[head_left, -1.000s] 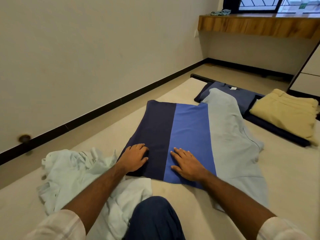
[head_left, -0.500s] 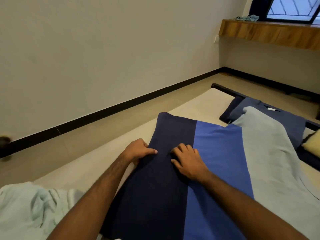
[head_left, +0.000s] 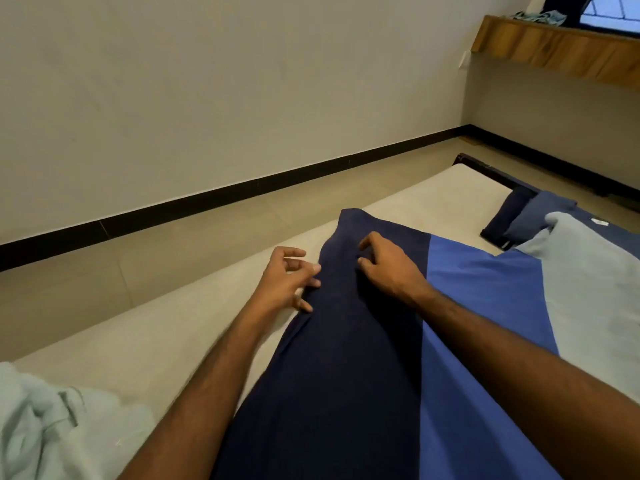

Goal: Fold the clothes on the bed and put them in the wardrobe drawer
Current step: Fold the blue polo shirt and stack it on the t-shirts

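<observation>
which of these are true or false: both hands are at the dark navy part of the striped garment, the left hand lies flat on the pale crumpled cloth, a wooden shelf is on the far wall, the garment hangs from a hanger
1. Both hands are at the dark navy part of the striped garment. True: the left hand is at its left edge, and the right hand rests on top.
2. The left hand lies flat on the pale crumpled cloth. False: that cloth lies apart, at the near left.
3. A wooden shelf is on the far wall. True.
4. The garment hangs from a hanger. False: it lies on the bed.
</observation>
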Motion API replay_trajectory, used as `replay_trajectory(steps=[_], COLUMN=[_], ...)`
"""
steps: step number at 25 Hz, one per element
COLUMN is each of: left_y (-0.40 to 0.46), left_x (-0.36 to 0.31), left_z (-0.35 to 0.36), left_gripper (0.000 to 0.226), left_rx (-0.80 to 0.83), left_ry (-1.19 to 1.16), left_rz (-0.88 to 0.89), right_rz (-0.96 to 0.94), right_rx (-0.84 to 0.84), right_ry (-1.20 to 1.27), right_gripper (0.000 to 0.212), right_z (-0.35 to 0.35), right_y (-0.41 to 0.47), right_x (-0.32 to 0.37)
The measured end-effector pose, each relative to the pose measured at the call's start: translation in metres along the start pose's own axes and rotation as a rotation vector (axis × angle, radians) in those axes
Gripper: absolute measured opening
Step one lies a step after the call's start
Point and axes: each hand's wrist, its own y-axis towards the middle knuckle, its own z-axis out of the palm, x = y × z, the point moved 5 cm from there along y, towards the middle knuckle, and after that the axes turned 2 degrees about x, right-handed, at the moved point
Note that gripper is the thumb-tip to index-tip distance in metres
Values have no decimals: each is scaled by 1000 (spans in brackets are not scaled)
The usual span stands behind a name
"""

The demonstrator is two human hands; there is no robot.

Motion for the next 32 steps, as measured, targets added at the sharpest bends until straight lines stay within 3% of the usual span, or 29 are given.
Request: replay_trajectory(steps=[3,5,6,8,11,14,17,20,23,26,28,32], left_y=[2,3,3,3,5,7,5,5,5,4,2,2], left_x=[-11,-3,-1,-7,-13,-6,-4,-6,-7,-5,-4,3], left_z=[5,10,10,4,-2,5,11,6,3,5,3,-3], left_gripper=[48,60,63,61,68,66,46,33,27,35,40,39], left_rx=[-18,123,148,124,152,133,72,26,29,169,262,426], left_ry=[853,1259,1326,1183,724,896,1104,1084,915,741,780,724], left_rz=[406,437,416,365,97,9,32,64,111,54,-18,-114], right_rz=[-110,-60,-27,4,21,-4,52,167,152,213,313,330], right_rx=[53,166,202,203,26,-191,-78,33,-38,-138,-144,-97], right_ry=[-194,-276,-281,-243,-156,-162,-256,-351,-330,66,377,676], right_gripper=[48,63,67,70,66,43,50,68,61,51,54,55], right_z=[13,31,38,47,35,10,12,28,23,9,5,17], right_y=[14,33,42,59,72,82,91,95,98,101,99,93], right_x=[19,22,22,17,11,24,46,52,53,34,16,3])
